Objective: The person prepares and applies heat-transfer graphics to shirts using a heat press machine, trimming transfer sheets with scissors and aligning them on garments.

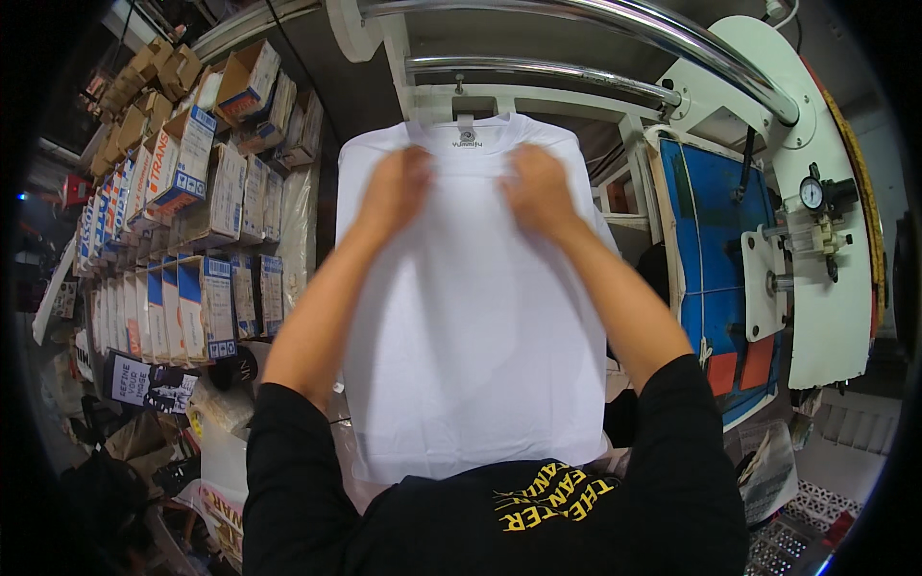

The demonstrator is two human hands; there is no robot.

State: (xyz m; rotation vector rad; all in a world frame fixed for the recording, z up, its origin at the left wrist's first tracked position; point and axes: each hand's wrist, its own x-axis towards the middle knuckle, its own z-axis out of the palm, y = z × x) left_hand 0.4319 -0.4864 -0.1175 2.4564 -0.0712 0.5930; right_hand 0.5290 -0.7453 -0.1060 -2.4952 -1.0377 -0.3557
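A white short-sleeved T-shirt (471, 326) is spread face up in the middle, its collar and small neck label toward the far edge. My left hand (394, 192) touches the shirt at the upper left, just below the collar. My right hand (533, 187) is on the upper right of the shirt, level with the left. Both hands are smeared by motion, so I cannot tell whether their fingers grip the fabric. What the shirt rests on is hidden beneath it.
White machine framework with chrome bars (547, 67) spans the far side. At the right are a blue padded board (706, 250) and a white plate (826, 326) with a pressure gauge (812, 194). Cardboard boxes (221, 192) fill shelves on the left.
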